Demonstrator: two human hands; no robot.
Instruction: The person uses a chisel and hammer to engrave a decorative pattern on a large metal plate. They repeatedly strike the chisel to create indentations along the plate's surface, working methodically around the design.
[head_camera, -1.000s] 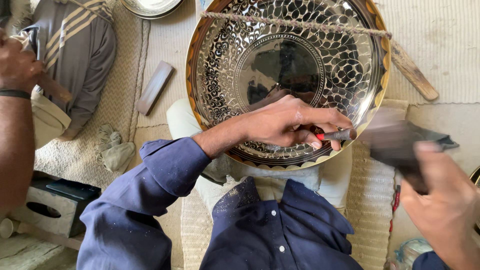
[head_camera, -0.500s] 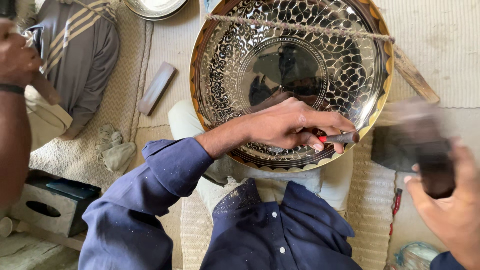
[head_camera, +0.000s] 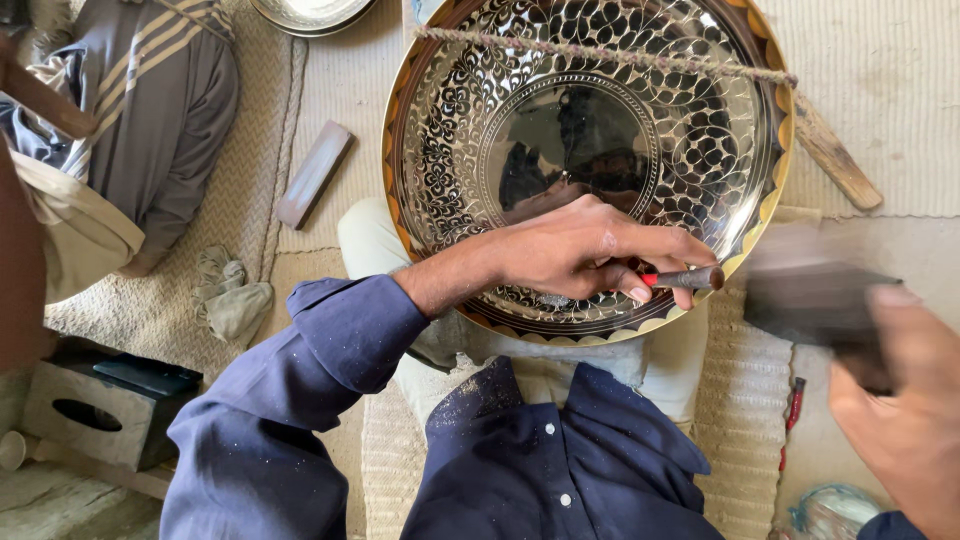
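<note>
The left hand (head_camera: 575, 250) grips a chisel (head_camera: 690, 279) on the rim of the tray (head_camera: 470, 130), on the lap. The right hand (head_camera: 905, 420) grips a blurred hammer (head_camera: 815, 295) beside. Engraving covers most of the tray; the centre is plain.

The left hand (head_camera: 580, 250) is pinching a chisel (head_camera: 685, 279) against the engraved brass tray (head_camera: 450, 110). The right hand (head_camera: 900, 420) is gripping a blurred dark block (head_camera: 810, 295), possibly a hammer.

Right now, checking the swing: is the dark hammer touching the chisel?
Apart. The head view shows the blurred hammer with a clear gap from the chisel.
</note>
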